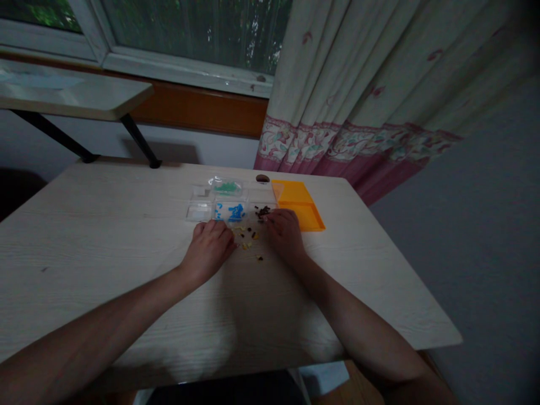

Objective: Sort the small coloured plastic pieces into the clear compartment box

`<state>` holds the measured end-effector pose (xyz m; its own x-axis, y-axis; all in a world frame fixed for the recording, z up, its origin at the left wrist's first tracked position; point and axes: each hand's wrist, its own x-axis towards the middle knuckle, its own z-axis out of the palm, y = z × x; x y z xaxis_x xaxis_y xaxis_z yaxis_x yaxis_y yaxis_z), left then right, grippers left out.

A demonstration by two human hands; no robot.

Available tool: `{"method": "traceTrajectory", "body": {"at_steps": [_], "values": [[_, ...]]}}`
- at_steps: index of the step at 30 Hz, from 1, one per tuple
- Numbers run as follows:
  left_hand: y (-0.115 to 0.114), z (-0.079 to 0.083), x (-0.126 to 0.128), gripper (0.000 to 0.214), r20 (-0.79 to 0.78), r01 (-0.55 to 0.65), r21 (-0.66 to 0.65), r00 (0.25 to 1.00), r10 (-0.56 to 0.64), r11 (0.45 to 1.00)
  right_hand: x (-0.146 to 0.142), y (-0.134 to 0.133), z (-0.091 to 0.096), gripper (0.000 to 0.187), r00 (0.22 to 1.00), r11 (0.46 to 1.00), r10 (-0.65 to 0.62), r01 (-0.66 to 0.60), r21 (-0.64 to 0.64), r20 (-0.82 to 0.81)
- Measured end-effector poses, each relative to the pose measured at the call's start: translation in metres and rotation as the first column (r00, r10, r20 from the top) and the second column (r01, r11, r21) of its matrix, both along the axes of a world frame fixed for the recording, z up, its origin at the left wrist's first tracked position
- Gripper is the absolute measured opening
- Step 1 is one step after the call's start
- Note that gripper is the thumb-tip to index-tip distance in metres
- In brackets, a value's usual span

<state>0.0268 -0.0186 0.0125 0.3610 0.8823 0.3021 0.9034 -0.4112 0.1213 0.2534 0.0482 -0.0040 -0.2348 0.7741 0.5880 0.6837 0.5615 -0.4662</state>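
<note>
Hands (210,244) flank small scattered pieces (255,236) — dark and yellow.

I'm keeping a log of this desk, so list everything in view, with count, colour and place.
Table: one, pale, across the foreground.
Clear trays: several, transparent, far middle of table.
Blue pieces: many, blue, front middle tray.
Green pieces: many, green, behind the blue.
Dark pieces: many, brownish black, right of blue, few loose.
Yellow pieces: several, yellow, loose before the trays.
Orange box: one, orange, right of trays.
Shelf: one, whitish, far left.
Curtain: one, cream and pink, right.
Window: one, white frame, behind table.
Left hand: one, bare, beside yellow pieces.
Right hand: one, bare, at dark pieces.
</note>
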Motion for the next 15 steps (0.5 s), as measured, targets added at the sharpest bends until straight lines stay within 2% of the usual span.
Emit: {"method": "traceTrajectory", "body": {"at_steps": [3, 7, 15], "values": [[0.0012, -0.0013, -0.0011, 0.018, 0.031, 0.031, -0.004, 0.999, -0.031, 1.000, 0.0000, 0.0007, -0.0006, 0.019, 1.000, 1.000, 0.005, -0.005, 0.009, -0.007], [0.0038, -0.0051, -0.0028, 0.032, 0.078, 0.099, 0.010, 0.992, -0.099, 0.995, 0.0005, 0.0012, -0.0010, 0.018, 1.000, 1.000, 0.000, 0.000, -0.003, 0.000], [0.0084, -0.0087, -0.0050, 0.020, 0.174, 0.162, -0.001, 0.972, -0.160, 0.987, -0.0002, -0.0007, 0.0006, 0.018, 1.000, 1.000, -0.002, 0.002, 0.004, -0.005]]}}
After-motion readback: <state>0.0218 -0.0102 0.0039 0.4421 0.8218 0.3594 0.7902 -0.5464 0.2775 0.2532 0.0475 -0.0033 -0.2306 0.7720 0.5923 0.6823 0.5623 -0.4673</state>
